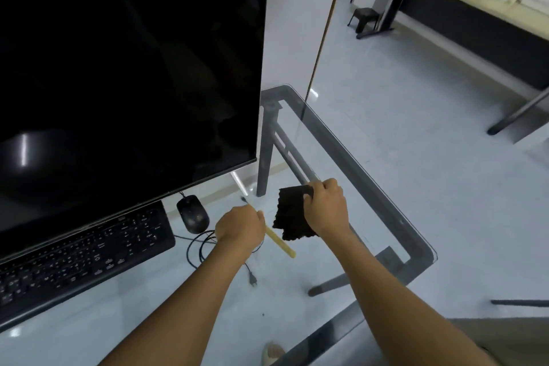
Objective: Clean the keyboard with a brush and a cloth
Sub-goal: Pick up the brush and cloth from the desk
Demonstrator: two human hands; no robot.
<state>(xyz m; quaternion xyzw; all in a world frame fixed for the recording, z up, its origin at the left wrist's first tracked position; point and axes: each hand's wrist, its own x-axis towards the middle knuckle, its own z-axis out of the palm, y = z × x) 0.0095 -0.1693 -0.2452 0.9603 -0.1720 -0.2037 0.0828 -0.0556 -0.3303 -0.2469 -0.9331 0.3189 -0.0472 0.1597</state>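
Observation:
A black keyboard (74, 258) lies on the glass desk at the lower left, under the monitor's edge. My left hand (240, 227) is closed around a thin brush (280, 242); its pale wooden handle sticks out toward me on the right, and the tip pokes out beyond the knuckles. My right hand (325, 206) grips a dark folded cloth (292, 212) by its upper right corner, and the cloth hangs just over the glass. Both hands are to the right of the keyboard and the mouse.
A large dark monitor (127, 68) fills the upper left. A black mouse (193, 214) and a looped cable (205, 246) with a plug lie between keyboard and hands. The glass desk's rounded right edge (386, 187) is close by. Other tables and a stool stand beyond.

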